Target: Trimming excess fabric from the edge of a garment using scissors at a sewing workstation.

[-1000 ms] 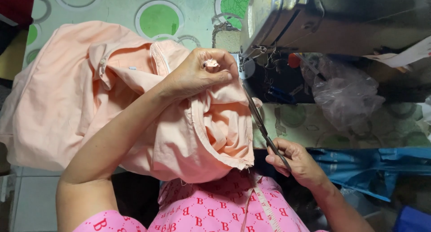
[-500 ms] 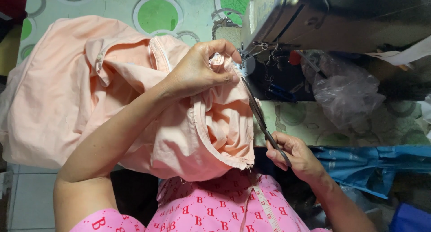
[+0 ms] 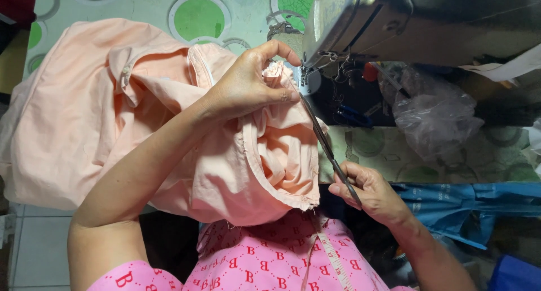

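Scissors (image 3: 329, 150) run diagonally btwn the two hands, dark metal, blades pointing up-left w/ tips at the bunched fabric near the sewing machine (image 3: 417, 20), handle end down-right. Right hand (image 3: 375, 195) is wrapped around the handle end, fingers curled shut on it; can't tell whether the blades themselves are parted, they look like one thin line. Left hand (image 3: 248, 82) sits higher, thumb and forefinger pinching a small gathered bit of the peach garment (image 3: 73, 122), knuckles up, forearm crossing the cloth from lower left. Pinched bit is held just beside the machine's needle area, close to the scissor tips; contact btwn tips and cloth too small to judge.

Garment is a large loose heap, spread to the left over the tablecloth (image 3: 197, 18) w/ green circle pattern and hanging toward the person's lap, w/ a raw frayed hem at the bottom edge near centre. Person wears a pink patterned top (image 3: 253, 263), w/ a tape measure (image 3: 332, 254) draped down the front. Crumpled clear plastic bag (image 3: 437, 113) lies right of the machine, well apart from both hands. Blue fabric (image 3: 473, 203) lies folded at the right, just behind the right wrist. Machine head is grey metal, top right, tilted in view.
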